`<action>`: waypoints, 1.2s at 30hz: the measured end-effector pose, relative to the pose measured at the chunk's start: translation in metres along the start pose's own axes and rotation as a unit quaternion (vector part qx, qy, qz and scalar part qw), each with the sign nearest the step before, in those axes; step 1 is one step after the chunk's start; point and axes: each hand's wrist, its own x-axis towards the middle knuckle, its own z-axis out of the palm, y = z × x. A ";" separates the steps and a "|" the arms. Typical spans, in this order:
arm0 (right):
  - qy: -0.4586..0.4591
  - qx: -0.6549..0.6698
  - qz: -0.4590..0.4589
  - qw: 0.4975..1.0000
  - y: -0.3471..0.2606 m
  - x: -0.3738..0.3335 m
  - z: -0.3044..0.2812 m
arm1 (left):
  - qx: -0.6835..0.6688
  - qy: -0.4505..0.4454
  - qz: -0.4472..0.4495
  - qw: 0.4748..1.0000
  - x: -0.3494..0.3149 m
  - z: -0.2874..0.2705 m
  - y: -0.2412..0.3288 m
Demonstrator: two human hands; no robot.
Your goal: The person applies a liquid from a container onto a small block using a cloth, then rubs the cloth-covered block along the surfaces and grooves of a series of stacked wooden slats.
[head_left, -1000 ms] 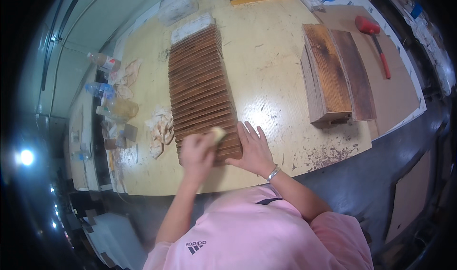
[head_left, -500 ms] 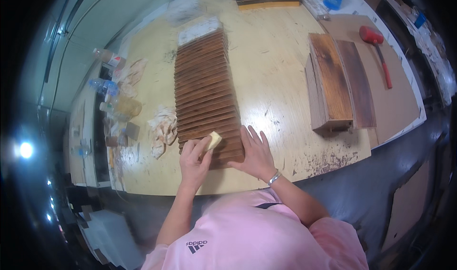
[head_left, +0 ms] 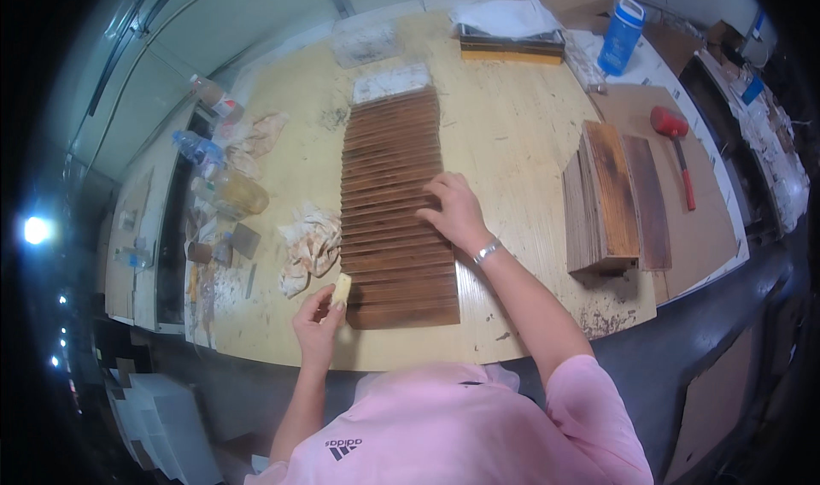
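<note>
A long row of dark brown wooden boards (head_left: 395, 229) lies overlapped like shingles down the middle of the table. In my left hand (head_left: 314, 324) a small pale-yellow sponge block (head_left: 342, 288) is pinched between thumb and fingers, beside the row's near left corner. My right hand (head_left: 459, 213), a silver bracelet on its wrist, reaches over the row's right edge partway up. Its fingers are bent and the thumb stands apart from them, the tips at the boards; I cannot make out a board gripped between them. A whitish block (head_left: 391, 82) sits at the row's far end.
Left of the row lie a crumpled stained cloth (head_left: 309, 247) and several bottles, one with yellowish liquid (head_left: 239, 192). To the right stand upright boards (head_left: 612, 199), with a red mallet (head_left: 669, 123) beyond. A blue bottle (head_left: 622, 45) and a cloth-topped stack (head_left: 511, 51) are at the back.
My left hand has drawn the sponge off the boards to their near left corner. My right hand has moved farther up the right edge, its fingers now bent inward over the boards.
</note>
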 end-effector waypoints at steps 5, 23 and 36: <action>-0.217 -0.140 -0.078 0.963 -0.010 0.055 0.011 | 0.016 0.016 0.028 0.999 0.012 -0.013 0.001; -0.256 -0.098 -0.047 0.961 -0.002 0.070 0.014 | -0.206 0.065 -0.108 0.971 0.038 -0.027 -0.018; -0.092 -0.163 0.012 0.982 0.033 0.067 0.027 | -0.300 0.060 -0.186 0.934 0.048 -0.026 -0.017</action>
